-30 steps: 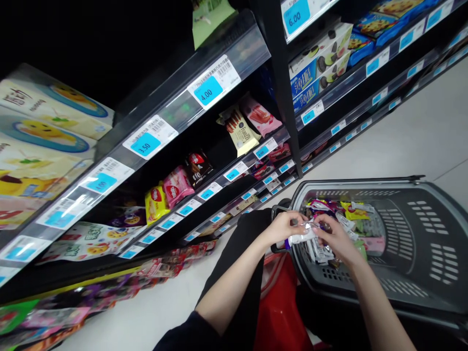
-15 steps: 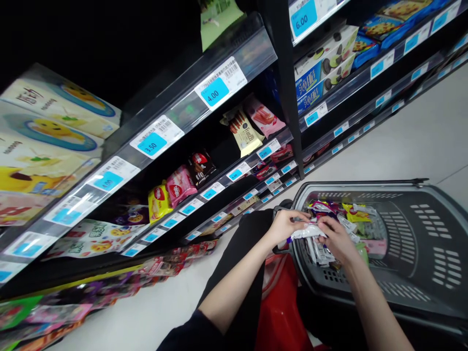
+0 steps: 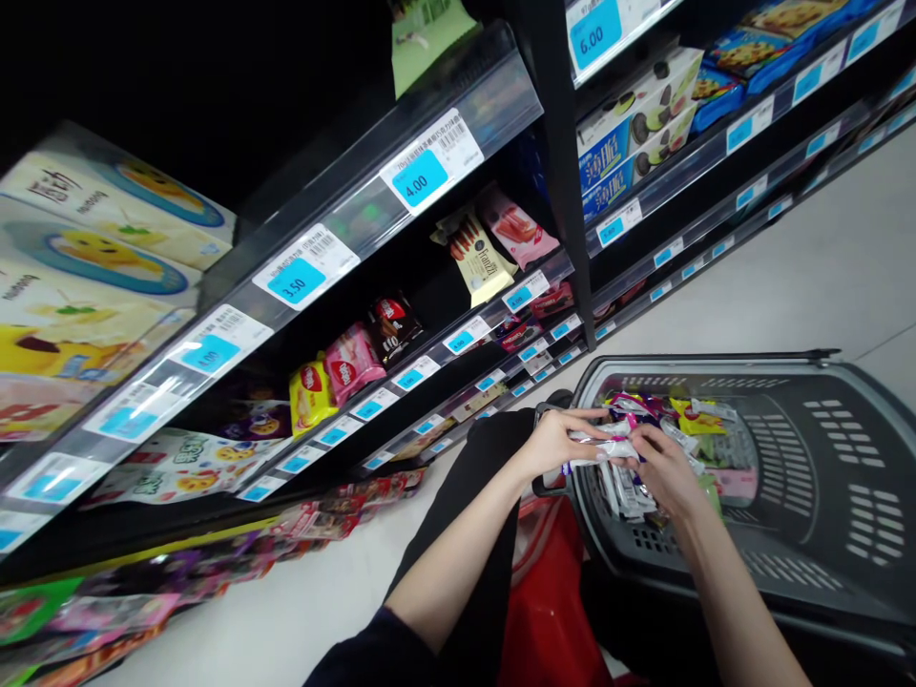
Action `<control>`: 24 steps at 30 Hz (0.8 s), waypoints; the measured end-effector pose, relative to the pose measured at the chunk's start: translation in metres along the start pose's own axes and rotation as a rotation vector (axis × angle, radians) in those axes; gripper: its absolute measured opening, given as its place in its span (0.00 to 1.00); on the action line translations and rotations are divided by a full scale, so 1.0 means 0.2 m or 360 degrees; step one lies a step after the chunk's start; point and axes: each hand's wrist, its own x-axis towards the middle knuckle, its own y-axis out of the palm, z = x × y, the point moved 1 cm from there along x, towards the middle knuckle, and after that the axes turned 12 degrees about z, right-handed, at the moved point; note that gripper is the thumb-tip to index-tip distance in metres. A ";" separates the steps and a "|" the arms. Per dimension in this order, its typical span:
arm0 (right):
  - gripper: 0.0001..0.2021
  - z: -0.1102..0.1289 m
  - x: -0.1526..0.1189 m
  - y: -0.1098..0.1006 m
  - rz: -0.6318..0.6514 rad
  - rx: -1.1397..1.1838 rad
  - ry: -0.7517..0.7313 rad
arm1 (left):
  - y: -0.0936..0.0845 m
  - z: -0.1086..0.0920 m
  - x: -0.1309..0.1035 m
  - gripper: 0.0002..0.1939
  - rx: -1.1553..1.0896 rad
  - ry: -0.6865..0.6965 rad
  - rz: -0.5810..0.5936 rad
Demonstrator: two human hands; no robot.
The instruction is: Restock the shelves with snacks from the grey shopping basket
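Both hands meet over the near end of a grey shopping basket (image 3: 822, 515). My left hand (image 3: 558, 441) is closed on small silvery-white snack packets (image 3: 605, 447) with pink and purple marks; the exact number is unclear. From the other side, my right hand (image 3: 664, 469) pinches the far end of the same packets. Beneath and beyond the fingers, a heap of wrapped snacks lies in the basket, among them a yellow packet (image 3: 697, 417) and a pink one (image 3: 737, 485). The fingers partly hide the heap.
Store shelves with price tags run along the left and top. They carry cream-coloured boxes (image 3: 93, 258), a yellow packet, a pink packet (image 3: 354, 363), a dark packet (image 3: 393, 327) and blue-and-white boxes (image 3: 634, 143). A red plastic object (image 3: 551, 611) stands beside the basket on the pale floor.
The fingers of my left hand have stretched further over the packets, and a pink-edged part now shows between the hands. My right hand has shifted slightly. Basket and shelves look the same.
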 end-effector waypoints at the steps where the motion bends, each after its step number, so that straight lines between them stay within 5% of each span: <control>1: 0.12 0.00 0.00 0.00 0.0016 0.0004 0.0001 | 0.00 0.00 0.00 0.13 -0.0024 -0.0003 -0.0006; 7: 0.11 0.02 -0.01 0.00 0.0083 0.0026 -0.0025 | 0.00 0.01 0.00 0.08 -0.0133 0.0095 0.0020; 16: 0.13 0.01 0.02 0.00 0.0015 0.0043 0.0018 | -0.01 -0.01 -0.01 0.09 0.0256 0.0188 0.0257; 20: 0.15 0.01 0.03 -0.02 -0.0043 0.0033 -0.0068 | 0.01 -0.01 -0.01 0.15 -0.0066 0.0040 0.0239; 24: 0.15 0.01 0.04 -0.03 -0.0064 0.0014 -0.0182 | 0.03 0.03 -0.02 0.36 -0.0815 -0.0391 0.0307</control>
